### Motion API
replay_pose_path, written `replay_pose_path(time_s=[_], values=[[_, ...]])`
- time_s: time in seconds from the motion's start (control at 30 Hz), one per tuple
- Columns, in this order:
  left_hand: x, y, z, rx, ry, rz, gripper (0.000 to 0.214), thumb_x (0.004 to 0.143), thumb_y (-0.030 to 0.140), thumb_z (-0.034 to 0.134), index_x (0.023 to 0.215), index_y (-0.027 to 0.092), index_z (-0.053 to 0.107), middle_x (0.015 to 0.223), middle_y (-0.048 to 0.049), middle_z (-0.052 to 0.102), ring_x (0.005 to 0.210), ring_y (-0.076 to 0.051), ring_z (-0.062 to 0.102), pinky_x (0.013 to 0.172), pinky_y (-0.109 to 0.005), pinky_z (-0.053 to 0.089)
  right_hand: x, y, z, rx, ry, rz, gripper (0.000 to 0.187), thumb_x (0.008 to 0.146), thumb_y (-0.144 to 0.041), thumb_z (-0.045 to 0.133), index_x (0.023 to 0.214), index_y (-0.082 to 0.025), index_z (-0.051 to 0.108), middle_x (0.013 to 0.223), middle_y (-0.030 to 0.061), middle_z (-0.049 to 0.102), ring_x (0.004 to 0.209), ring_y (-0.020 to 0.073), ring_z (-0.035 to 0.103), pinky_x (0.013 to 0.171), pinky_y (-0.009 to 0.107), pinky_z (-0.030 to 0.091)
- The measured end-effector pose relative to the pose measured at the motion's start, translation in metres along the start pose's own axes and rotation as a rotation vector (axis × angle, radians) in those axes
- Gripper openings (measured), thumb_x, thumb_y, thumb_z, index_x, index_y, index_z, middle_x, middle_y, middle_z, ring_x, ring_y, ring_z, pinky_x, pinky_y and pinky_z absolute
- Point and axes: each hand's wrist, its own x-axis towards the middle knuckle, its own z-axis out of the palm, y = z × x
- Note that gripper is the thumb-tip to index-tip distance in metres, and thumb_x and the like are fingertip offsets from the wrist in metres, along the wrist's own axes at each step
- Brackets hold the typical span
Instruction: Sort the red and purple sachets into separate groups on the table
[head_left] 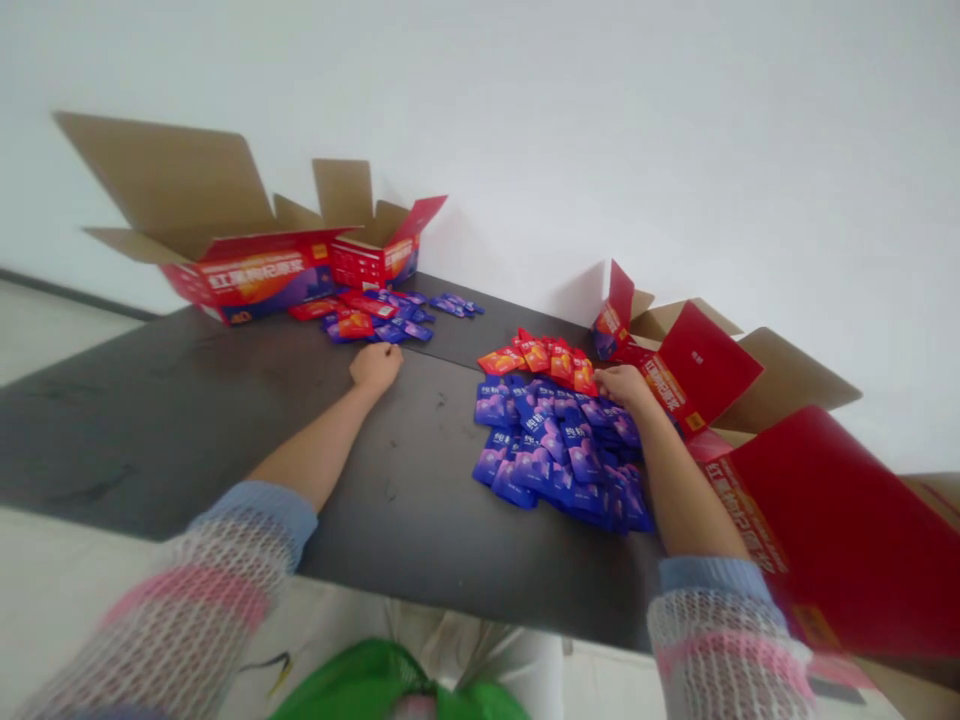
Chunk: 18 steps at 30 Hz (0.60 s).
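My left hand (376,368) is curled into a fist on the dark table, just in front of a mixed pile of red and purple sachets (382,318). No object shows in it. My right hand (622,388) reaches to the right end of a row of red-orange sachets (534,354). Its fingertips look pinched at the edge of the end red sachet (583,374), though the contact is partly hidden. Below that wrist, a large heap of blue-purple sachets (555,440) lies in overlapping layers.
Two open red cartons, a large one (262,275) and a smaller one (379,255), stand at the back left. More open red cartons (675,370) line the right side, the nearest (847,540) beside my right forearm. A few purple sachets (456,304) lie near the wall.
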Motion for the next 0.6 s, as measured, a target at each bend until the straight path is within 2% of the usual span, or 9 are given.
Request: replay_pose_path(time_s=[0.07, 0.2, 0.27, 0.37, 0.43, 0.5, 0.6], values=[[0.001, -0.001, -0.005, -0.017, 0.088, -0.028, 0.036, 0.093, 0.035, 0.044, 0.088, 0.019, 0.075, 0.083, -0.0131, 0.072, 0.084, -0.028, 0.067, 0.074, -0.035, 0.045, -0.016, -0.006, -0.003, -0.077, -0.06, -0.064, 0.031, 0.088, -0.028, 0.058, 0.062, -0.013, 0.066, 0.045, 0.0019, 0.054, 0.04, 0.0101, 0.043, 0.048, 0.026, 0.032], [0.011, -0.011, -0.025, 0.02, 0.406, -0.08, 0.043, 0.097, 0.032, 0.033, 0.105, 0.012, 0.07, 0.106, -0.0219, 0.069, 0.102, -0.034, 0.063, 0.088, -0.044, 0.045, -0.064, -0.016, -0.006, -0.4, -0.165, -0.309, 0.03, 0.095, -0.033, 0.051, 0.087, -0.015, 0.074, 0.066, 0.0055, 0.069, 0.057, 0.014, 0.059, 0.057, 0.024, 0.035], [0.017, -0.016, -0.035, 0.021, 0.471, -0.035, 0.041, 0.095, 0.03, 0.036, 0.116, 0.009, 0.064, 0.119, -0.0249, 0.064, 0.115, -0.037, 0.057, 0.097, -0.05, 0.042, -0.091, -0.018, -0.004, -0.488, -0.231, -0.428, 0.029, 0.096, -0.035, 0.051, 0.098, -0.018, 0.074, 0.078, 0.0065, 0.074, 0.069, 0.0161, 0.065, 0.061, 0.024, 0.036], [0.027, -0.02, -0.041, 0.07, 0.482, 0.025, 0.051, 0.087, 0.035, 0.051, 0.127, 0.003, 0.056, 0.138, -0.0301, 0.049, 0.135, -0.044, 0.037, 0.109, -0.063, 0.027, -0.127, -0.013, -0.001, -0.558, -0.312, -0.559, 0.025, 0.096, -0.034, 0.053, 0.105, -0.021, 0.073, 0.094, 0.0065, 0.076, 0.084, 0.0188, 0.068, 0.066, 0.024, 0.038], [0.03, -0.019, -0.039, 0.134, 0.464, 0.029, 0.061, 0.083, 0.041, 0.058, 0.127, -0.001, 0.053, 0.145, -0.0333, 0.041, 0.141, -0.048, 0.023, 0.112, -0.07, 0.013, -0.145, -0.008, 0.001, -0.583, -0.314, -0.579, 0.025, 0.098, -0.033, 0.052, 0.107, -0.021, 0.072, 0.098, 0.0066, 0.076, 0.087, 0.0196, 0.069, 0.068, 0.025, 0.039], [0.032, -0.017, -0.037, 0.184, 0.424, 0.033, 0.065, 0.083, 0.046, 0.061, 0.123, -0.005, 0.053, 0.145, -0.0352, 0.039, 0.141, -0.048, 0.02, 0.113, -0.069, 0.006, -0.158, -0.003, 0.002, -0.595, -0.28, -0.572, 0.025, 0.099, -0.032, 0.05, 0.109, -0.021, 0.071, 0.1, 0.0072, 0.076, 0.089, 0.0205, 0.07, 0.069, 0.025, 0.04], [0.028, -0.014, -0.039, 0.212, 0.393, 0.009, 0.064, 0.086, 0.044, 0.06, 0.12, -0.009, 0.051, 0.14, -0.0363, 0.042, 0.137, -0.044, 0.027, 0.114, -0.062, 0.008, -0.171, 0.006, 0.003, -0.565, -0.214, -0.585, 0.025, 0.1, -0.031, 0.049, 0.109, -0.021, 0.07, 0.106, 0.0068, 0.076, 0.097, 0.0212, 0.07, 0.074, 0.025, 0.042]])
